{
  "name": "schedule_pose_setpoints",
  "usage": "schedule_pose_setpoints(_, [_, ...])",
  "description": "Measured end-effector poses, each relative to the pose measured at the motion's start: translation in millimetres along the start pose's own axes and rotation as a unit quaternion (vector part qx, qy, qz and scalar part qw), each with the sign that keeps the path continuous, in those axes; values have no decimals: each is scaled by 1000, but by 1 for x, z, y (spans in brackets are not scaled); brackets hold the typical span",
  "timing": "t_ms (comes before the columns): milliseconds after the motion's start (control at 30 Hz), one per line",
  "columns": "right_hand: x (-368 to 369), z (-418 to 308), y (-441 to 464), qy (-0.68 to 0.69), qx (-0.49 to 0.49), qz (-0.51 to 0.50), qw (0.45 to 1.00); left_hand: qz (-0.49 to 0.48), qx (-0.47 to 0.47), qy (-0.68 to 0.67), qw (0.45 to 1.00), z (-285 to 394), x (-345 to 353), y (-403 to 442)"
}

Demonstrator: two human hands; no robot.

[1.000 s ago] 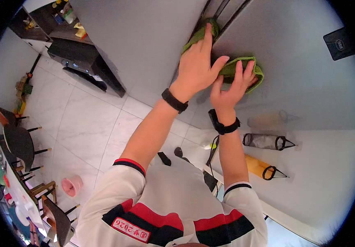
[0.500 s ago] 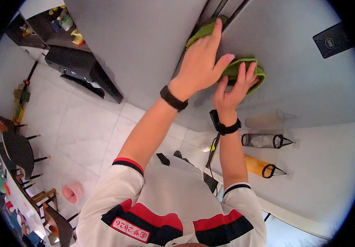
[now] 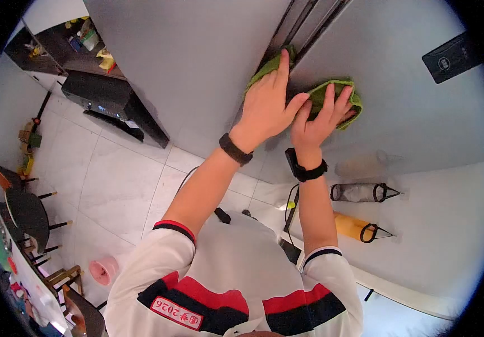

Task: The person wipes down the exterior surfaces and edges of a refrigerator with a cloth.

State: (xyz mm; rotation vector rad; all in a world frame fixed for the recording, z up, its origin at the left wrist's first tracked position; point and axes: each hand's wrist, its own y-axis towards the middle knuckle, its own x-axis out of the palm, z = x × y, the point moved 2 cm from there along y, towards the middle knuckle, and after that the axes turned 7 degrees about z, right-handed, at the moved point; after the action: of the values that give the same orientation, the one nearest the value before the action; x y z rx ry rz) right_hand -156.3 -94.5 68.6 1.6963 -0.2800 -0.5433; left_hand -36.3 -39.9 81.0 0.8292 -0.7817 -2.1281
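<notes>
My left hand (image 3: 264,104) presses a green cloth (image 3: 262,72) into the dark recessed groove (image 3: 303,35) between two grey door panels, its index finger stretched along the groove. Close by on the right, my right hand (image 3: 319,119) holds green cloth (image 3: 356,96) against the right grey panel (image 3: 399,67), fingers bent over the folded fabric. My left thumb reaches almost to my right thumb. Whether the two green parts are one cloth cannot be seen, as my hands cover the middle. Both wrists wear black bands.
A black box (image 3: 452,58) is on the right panel. Two mesh holders, one grey (image 3: 357,192) and one orange (image 3: 354,227), hang on the white wall. At left stand a black appliance (image 3: 99,95), open shelves (image 3: 65,48), chairs (image 3: 27,216), a cluttered table (image 3: 45,295) and a pink bin (image 3: 103,271).
My left hand first slid up along the groove with the cloth, then came back down and slightly left. My right hand has shifted only slightly, still on the cloth.
</notes>
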Motion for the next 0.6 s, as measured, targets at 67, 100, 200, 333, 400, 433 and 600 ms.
schedule_pose_setpoints(67, [-2,-4,3,-1,7,-5,1000,33,32,-1,999,2,1,7])
schedule_pose_setpoints(100, [-4,-6,4,-3,11,-9,1000,46,49,-9,998,3,0,14])
schedule_pose_setpoints(200, [-5,-10,8,15,21,-11,1000,70,100,-33,992,12,-6,35])
schedule_pose_setpoints(333, [-5,-11,11,19,17,-10,1000,50,104,-69,991,23,-11,54])
schedule_pose_setpoints(400, [-2,-8,9,13,11,-6,1000,27,88,-70,993,20,-10,48])
schedule_pose_setpoints(433, [1,-6,8,4,7,-1,1000,16,80,-70,994,17,-9,44])
schedule_pose_setpoints(600, [12,3,-11,-45,-3,-7,999,-22,13,-53,998,1,3,14])
